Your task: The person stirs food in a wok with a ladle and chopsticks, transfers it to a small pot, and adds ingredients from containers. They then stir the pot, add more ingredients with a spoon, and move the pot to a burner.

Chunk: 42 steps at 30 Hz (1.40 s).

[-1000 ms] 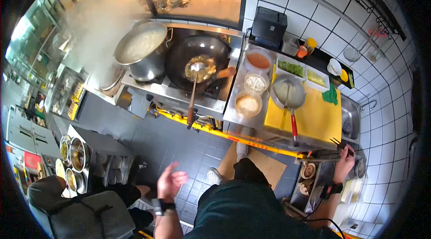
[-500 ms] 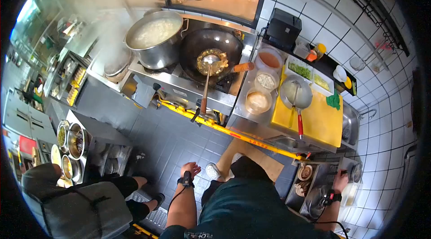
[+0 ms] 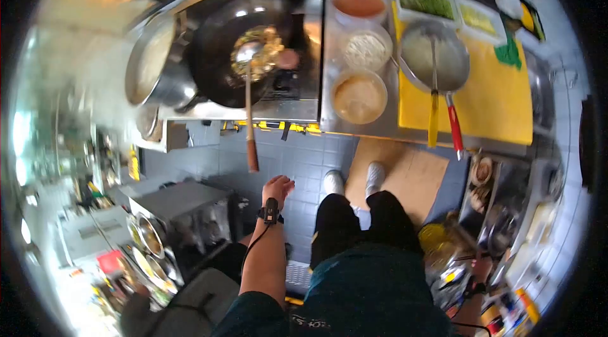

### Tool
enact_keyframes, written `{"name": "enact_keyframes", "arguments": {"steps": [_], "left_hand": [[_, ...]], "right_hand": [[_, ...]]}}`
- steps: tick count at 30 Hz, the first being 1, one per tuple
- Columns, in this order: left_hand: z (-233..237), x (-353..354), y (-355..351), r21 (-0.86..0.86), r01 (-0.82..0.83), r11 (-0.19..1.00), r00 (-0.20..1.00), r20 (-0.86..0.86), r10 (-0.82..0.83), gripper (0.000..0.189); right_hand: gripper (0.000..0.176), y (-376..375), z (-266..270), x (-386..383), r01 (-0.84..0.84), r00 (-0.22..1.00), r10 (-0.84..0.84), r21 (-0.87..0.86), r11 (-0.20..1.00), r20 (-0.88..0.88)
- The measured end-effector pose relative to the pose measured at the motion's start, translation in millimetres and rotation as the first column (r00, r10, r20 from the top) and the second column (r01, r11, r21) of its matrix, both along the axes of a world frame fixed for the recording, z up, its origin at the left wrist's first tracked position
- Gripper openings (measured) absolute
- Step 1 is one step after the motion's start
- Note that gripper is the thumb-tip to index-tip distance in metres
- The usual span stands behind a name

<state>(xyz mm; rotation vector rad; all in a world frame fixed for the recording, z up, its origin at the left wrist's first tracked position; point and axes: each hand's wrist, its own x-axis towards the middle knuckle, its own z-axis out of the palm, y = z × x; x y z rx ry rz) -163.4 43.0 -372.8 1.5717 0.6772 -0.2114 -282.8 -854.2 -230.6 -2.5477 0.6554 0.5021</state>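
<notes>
My left hand (image 3: 278, 189) hangs over the floor with nothing in it, its fingers loosely apart. It is nearest to the wooden handle of a ladle (image 3: 252, 153); a gap separates them. The ladle's bowl rests in chopped, browned food (image 3: 269, 52) inside a black wok (image 3: 212, 52) on the stove. Low at the right, my right hand (image 3: 481, 268) is smeared by motion beside a shelf with metal containers (image 3: 500, 226) and a yellow-topped container (image 3: 436, 237). Whether it holds anything cannot be made out.
A tilted-looking stockpot (image 3: 183, 87) steams left of the wok. On the counter are tubs of sauce (image 3: 359, 96) and white pieces (image 3: 367, 49), plus a red-handled pan (image 3: 453, 77) on a yellow board (image 3: 494, 99). Another person (image 3: 196, 299) stands at lower left.
The view has swung down and turned right. My right hand has moved lower and back, beside the shelf. My left hand still hangs apart from the ladle.
</notes>
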Motion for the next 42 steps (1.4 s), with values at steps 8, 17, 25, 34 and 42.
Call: {"name": "enact_keyframes", "arguments": {"steps": [8,17,25,34,42], "left_hand": [[41.6,148.3,35.5,-0.269,-0.52,0.811,0.853,-0.122,0.507,0.042],[10.7,191.5,57.8,-0.295,-0.374,0.879,0.927,-0.077,0.368,0.014],[14.9,193.9,46.2,-0.151,-0.402,0.903,0.915,-0.026,0.403,0.013],[12.3,197.8,43.7,-0.069,-0.409,0.91,0.912,-0.01,0.41,0.009],[16.1,180.8,46.2,-0.134,-0.372,0.918,0.928,-0.056,0.368,0.018]], "right_hand": [[0.02,126.5,24.0,-113.2,0.661,0.75,-0.635,0.234,0.713,-0.186],[0.037,189.0,26.2,-186.8,0.842,0.527,-0.809,0.029,0.539,-0.262],[0.034,201.5,20.6,-197.7,0.821,0.559,-0.803,0.008,0.57,-0.207],[0.034,195.2,26.1,-183.2,0.829,0.541,-0.825,0.269,0.49,-0.162],[0.035,187.6,33.8,-161.5,0.767,0.629,-0.772,0.241,0.595,-0.093]]}}
